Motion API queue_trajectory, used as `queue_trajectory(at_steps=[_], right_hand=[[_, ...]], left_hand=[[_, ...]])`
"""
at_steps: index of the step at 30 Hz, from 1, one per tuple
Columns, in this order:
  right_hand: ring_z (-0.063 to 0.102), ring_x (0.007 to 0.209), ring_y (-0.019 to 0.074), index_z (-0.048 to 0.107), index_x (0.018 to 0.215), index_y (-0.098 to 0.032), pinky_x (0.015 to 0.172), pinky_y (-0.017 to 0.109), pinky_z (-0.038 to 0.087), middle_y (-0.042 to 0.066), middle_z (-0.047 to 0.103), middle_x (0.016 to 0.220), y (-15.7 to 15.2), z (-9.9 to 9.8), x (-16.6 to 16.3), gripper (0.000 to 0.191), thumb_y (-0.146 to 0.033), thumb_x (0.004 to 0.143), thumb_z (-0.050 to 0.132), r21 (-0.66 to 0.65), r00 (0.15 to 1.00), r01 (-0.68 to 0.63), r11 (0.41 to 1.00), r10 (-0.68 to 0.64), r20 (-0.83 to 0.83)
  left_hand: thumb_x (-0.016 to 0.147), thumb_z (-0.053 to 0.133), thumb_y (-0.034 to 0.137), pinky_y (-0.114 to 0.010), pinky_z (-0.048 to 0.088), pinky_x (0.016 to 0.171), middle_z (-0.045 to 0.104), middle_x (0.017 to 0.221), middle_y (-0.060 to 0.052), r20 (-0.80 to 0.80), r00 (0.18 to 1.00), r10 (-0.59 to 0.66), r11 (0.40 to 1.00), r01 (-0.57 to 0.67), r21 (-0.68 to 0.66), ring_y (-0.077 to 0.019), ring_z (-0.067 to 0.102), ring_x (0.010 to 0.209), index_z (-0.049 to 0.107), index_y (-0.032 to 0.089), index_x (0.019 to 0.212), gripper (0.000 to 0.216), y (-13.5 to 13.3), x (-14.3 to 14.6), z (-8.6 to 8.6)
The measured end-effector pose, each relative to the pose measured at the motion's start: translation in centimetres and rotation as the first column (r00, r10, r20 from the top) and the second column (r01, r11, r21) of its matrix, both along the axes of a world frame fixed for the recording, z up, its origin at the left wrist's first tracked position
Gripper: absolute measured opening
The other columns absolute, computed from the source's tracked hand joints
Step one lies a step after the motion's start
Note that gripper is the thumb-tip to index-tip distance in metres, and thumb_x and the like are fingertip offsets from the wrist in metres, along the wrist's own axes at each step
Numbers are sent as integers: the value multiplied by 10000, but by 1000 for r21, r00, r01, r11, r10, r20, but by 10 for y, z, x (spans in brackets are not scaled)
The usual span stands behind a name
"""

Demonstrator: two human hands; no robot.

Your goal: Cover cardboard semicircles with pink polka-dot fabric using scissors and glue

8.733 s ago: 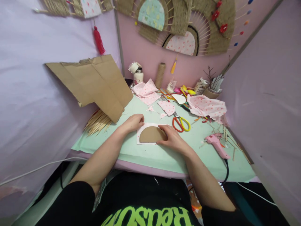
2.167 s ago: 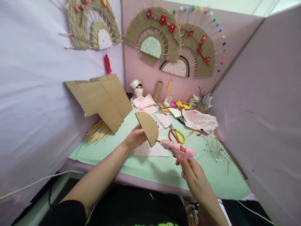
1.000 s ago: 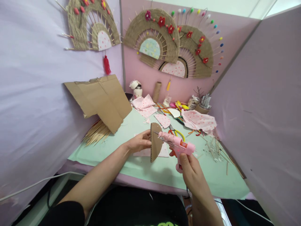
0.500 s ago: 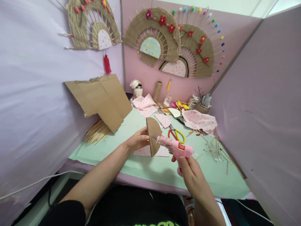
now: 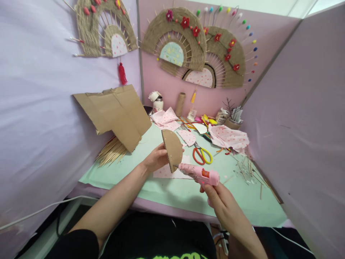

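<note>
My left hand [image 5: 157, 157] is closed on a half-round piece of brown cardboard [image 5: 173, 148], tilted up above the table, with small pale dots along its curved edge. In my right hand [image 5: 215, 196] is a pink hot glue gun [image 5: 201, 173], gripped by its handle. Its metal tip is at the lower part of the cardboard, close to the straight edge; whether it touches I cannot tell. Beneath the cardboard lies a piece of pink dotted fabric [image 5: 164, 172]. Scissors [image 5: 202, 154] with red and yellow handles rest just beyond the glue gun.
A big folded cardboard sheet [image 5: 115, 111] leans at left over a bundle of thin sticks [image 5: 111, 154]. Crumpled dotted fabric [image 5: 229, 138], a twine roll [image 5: 180, 103] and a white jar [image 5: 158, 103] stand or lie toward the back. Loose sticks [image 5: 250, 169] are scattered at right.
The cardboard has moved slightly up and left, its face turned more toward me. The glue gun's tip has shifted from the middle of the piece to its lower end.
</note>
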State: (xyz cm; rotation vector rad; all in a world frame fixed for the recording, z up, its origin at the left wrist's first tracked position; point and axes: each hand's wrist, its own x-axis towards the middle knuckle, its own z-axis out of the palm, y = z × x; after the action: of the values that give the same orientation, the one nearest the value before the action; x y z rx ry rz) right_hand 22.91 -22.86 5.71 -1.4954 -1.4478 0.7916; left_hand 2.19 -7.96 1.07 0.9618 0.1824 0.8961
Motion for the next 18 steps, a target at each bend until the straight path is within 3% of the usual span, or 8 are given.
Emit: queue_trajectory(at_steps=[5,12,18], right_hand=[[560,649,176,675,1002,-184,527,266,476,87,681,891,5,-1,1,400,-500,845,486,-40,1000,-17,999,16,-14],[503,616,140,603,1122,-150,486,240,426,114,642,1000,16,-2,-7,498,-540,886,402,-40,996,-38,998,35,-77],[532,651,161,581,1185,-182,449,234,392,106,636,991,17,-5,-5,485,-521,900,383,-44,998,-37,998,35,-51]], left_hand=[[729,687,367,-440,388,951,584,1253,-164,2,999,-39,999,39,2,-320,544,1143,564,145,1218,551,0,0,-2],[706,724,261,-371,429,874,658,1137,-104,-3,988,-154,987,154,-39,-268,618,1007,590,184,1187,505,-4,-1,-5],[676,748,300,-382,430,865,633,1183,-118,-32,989,-144,989,143,-26,-284,610,1024,571,180,1207,573,-4,-2,-4]])
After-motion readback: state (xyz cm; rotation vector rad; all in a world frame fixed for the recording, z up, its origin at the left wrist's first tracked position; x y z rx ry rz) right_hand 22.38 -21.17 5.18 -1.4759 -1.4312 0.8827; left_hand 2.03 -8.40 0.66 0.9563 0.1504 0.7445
